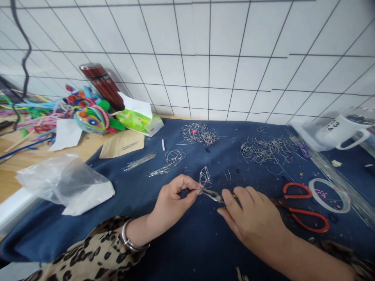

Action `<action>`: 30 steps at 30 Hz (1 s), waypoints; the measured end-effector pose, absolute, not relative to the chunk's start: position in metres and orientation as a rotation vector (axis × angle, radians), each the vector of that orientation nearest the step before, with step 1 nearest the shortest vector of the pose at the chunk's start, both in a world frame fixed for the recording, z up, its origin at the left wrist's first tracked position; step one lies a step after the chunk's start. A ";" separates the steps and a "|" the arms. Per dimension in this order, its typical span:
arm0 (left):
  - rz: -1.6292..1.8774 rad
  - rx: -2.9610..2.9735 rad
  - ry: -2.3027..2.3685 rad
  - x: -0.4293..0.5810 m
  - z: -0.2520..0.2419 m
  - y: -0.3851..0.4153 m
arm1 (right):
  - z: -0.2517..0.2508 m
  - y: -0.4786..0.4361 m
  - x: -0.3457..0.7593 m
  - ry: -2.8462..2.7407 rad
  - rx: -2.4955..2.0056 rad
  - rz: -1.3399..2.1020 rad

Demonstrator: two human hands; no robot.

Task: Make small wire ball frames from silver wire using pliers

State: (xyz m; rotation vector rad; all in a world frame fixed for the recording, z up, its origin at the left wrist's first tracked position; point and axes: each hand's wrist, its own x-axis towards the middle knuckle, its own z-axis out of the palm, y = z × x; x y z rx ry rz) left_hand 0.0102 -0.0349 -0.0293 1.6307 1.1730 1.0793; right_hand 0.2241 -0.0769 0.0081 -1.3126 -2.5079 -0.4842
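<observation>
My left hand pinches the lower end of a small bent-wire piece between thumb and fingertips. Tiny pink spots show on its looped wire, which stands up above the fingers. My right hand is closed around the handles of a pair of pliers. The plier jaws point left and meet the wire right at my left fingertips; whether they grip it is too small to tell. A small U-shaped wire lies just beyond the pliers.
Red-handled scissors and a round dish with pink beads lie right. Wire tangles and straight wire bundles spread across the blue cloth. A plastic bag lies left; a white mug stands back right.
</observation>
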 end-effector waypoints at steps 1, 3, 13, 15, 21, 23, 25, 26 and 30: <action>1.079 1.635 1.178 0.010 -0.029 -0.035 | 0.009 -0.077 0.224 -2.508 -1.318 -0.480; 1.080 1.654 1.190 0.010 -0.030 -0.036 | 0.010 -0.078 0.223 -2.511 -1.330 -0.461; 1.066 1.765 1.208 0.011 -0.029 -0.037 | 0.011 -0.077 0.223 -2.522 -1.367 -0.393; 1.065 1.775 1.217 0.011 -0.029 -0.037 | 0.012 -0.078 0.223 -2.522 -1.374 -0.400; 1.044 1.784 1.223 0.010 -0.029 -0.038 | 0.011 -0.079 0.222 -2.516 -1.366 -0.455; 1.049 1.781 1.229 0.010 -0.029 -0.039 | 0.010 -0.079 0.222 -2.517 -1.368 -0.466; 1.059 1.780 1.239 0.011 -0.028 -0.039 | 0.009 -0.079 0.222 -2.516 -1.374 -0.474; 1.061 1.781 1.241 0.011 -0.028 -0.039 | 0.009 -0.079 0.222 -2.517 -1.376 -0.477; 1.055 1.789 1.239 0.011 -0.027 -0.039 | 0.008 -0.079 0.221 -2.527 -1.379 -0.472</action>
